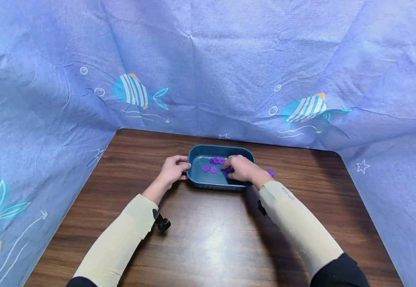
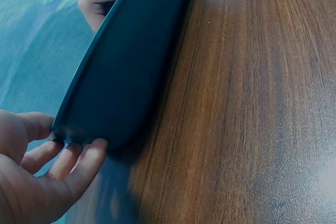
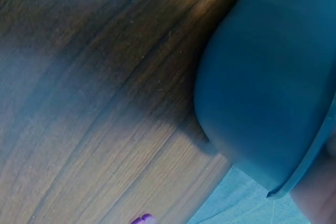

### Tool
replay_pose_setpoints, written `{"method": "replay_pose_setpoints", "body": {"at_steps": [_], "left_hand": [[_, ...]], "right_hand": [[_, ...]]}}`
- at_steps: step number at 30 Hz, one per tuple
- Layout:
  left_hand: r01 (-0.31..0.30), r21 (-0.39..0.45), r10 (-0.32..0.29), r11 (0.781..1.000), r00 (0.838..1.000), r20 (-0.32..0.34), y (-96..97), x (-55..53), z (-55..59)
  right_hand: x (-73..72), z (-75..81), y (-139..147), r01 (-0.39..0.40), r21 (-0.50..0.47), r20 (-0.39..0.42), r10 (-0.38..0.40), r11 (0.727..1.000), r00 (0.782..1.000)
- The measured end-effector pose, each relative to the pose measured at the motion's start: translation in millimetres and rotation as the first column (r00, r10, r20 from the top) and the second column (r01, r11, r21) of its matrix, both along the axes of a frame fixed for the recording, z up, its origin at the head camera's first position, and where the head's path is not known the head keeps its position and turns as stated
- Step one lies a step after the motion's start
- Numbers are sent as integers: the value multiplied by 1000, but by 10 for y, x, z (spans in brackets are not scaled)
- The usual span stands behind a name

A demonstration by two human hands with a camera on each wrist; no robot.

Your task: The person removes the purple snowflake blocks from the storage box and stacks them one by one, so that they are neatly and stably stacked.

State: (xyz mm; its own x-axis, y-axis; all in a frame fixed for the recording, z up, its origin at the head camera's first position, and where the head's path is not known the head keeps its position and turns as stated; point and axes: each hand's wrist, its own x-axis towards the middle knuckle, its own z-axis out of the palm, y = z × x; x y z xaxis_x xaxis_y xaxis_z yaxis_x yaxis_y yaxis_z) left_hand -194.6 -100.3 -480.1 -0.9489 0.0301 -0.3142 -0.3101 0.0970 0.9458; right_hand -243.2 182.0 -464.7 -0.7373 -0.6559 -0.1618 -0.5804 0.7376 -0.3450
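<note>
A dark teal plastic bin stands on the wooden table. Against its left end, my left hand holds the wall; in the left wrist view the thumb of that hand is at the rim and its fingertips touch the outer wall. My right hand reaches inside over the right end, fingers pointing down around purple gear-shaped pieces, which it partly hides. More such purple pieces lie on the bin floor: a pair near the middle and an overlapping row along the far side.
Beyond the bin's right end, a loose purple piece lies on the table; its edge also shows low in the right wrist view as a purple bit. A blue fish-print cloth hangs behind the table and along both sides.
</note>
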Motion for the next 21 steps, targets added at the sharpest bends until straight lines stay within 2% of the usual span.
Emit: {"method": "replay_pose_setpoints", "body": {"at_steps": [7,12,21], "left_hand": [[5,5,-5,1000,1000,6,8,-7,9],[0,9,0,1000,1000,13,11,-10,11],[-2,11,2,1000,1000,7,2,-14,3]], "right_hand": [[12,9,-19,-20,59,14,19,998,1000],[-10,-11,2,-22,66,-23,24,998,999],[-59,36,142,9,-105,-116,-22,994,993]]}}
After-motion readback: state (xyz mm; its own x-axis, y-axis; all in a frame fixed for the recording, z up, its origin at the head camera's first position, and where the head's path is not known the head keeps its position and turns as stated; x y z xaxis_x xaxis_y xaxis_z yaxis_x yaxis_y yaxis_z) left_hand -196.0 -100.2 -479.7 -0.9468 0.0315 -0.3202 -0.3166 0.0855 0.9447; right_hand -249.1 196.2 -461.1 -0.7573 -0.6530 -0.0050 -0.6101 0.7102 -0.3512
